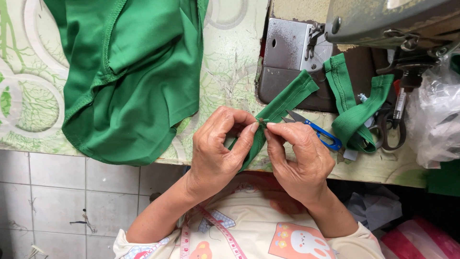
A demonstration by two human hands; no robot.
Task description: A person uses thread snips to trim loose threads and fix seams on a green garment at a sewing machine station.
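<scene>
My left hand (218, 148) and my right hand (299, 156) meet at the table's front edge. Both pinch a narrow green fabric strip (287, 98) between thumb and fingertips. The strip runs up and to the right onto the sewing machine's metal plate (287, 45). A small blue-handled thread snip (318, 132) lies just beyond my right hand's fingers, blades pointing left. Whether my right hand touches the snip I cannot tell.
A large green garment (129, 76) is heaped on the patterned table (230, 62) at the left. A looped green band (354, 110) and dark scissors (390, 132) lie under the sewing machine head (393, 21). Clear plastic (436, 115) bulges at the right. A measuring tape (218, 230) hangs at my chest.
</scene>
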